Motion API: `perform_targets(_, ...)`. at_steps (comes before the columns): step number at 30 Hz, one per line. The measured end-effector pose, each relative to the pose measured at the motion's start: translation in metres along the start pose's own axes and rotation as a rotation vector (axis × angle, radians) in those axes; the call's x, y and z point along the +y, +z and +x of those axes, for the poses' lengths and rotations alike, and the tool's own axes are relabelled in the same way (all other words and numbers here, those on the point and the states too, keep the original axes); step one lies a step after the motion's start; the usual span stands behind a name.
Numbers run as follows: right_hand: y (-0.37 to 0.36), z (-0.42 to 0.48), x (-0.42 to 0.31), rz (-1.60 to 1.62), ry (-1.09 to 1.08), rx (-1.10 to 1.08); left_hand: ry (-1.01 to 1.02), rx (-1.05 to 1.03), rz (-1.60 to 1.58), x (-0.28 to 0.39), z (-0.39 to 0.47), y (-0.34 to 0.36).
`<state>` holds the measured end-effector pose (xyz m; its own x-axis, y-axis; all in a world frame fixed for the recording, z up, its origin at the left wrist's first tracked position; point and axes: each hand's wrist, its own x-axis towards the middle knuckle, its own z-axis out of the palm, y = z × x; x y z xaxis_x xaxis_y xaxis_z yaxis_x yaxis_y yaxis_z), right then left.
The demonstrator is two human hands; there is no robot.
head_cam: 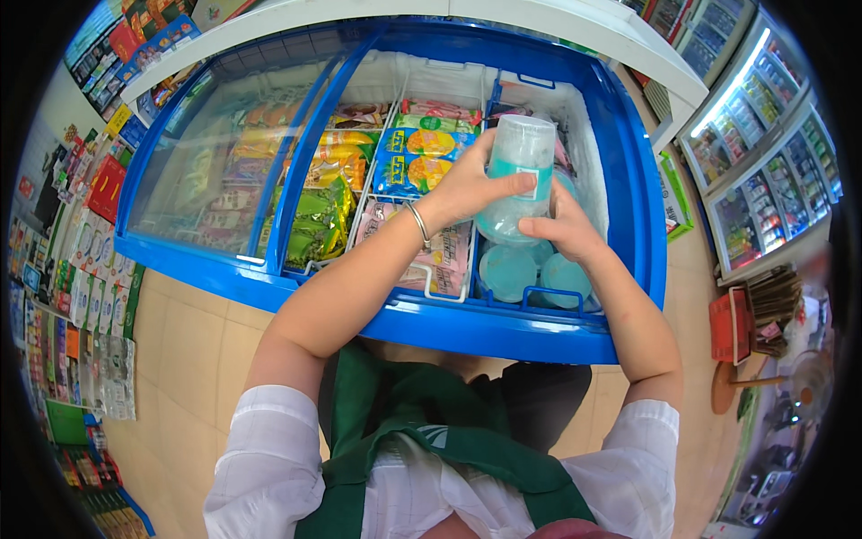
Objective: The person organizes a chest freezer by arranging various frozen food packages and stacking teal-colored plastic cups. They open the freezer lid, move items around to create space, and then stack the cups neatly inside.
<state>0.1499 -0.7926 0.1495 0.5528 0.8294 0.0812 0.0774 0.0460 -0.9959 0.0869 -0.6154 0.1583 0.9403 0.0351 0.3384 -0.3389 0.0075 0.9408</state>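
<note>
I hold a frosted, translucent plastic cup [524, 141] with a teal band and a small white label, tilted above the right section of a blue chest freezer [485, 335]. My left hand [479, 180] wraps its left side, thumb across the label. My right hand [571, 226] grips the lower right side, thumb on the front. Under the cup, several cups with round teal tops [508, 273] stand in a blue wire basket [549, 296]. The held cup hides part of that basket. A silver bangle [419, 226] circles my left wrist.
Blue-and-yellow ice cream packs [417, 158], pink packs [444, 249] and green packs [313, 229] fill the neighbouring sections. A sliding glass lid [202, 168] covers the freezer's left part. A white shelf [377, 12] spans behind. Drink fridges [754, 168] and a red basket [729, 327] stand right.
</note>
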Motion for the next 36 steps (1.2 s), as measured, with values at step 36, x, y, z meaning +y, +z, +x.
perform_targets(36,0.006,0.008,-0.011,-0.395,-0.093,0.18,0.054,0.169,0.239,0.004,0.002,0.009)
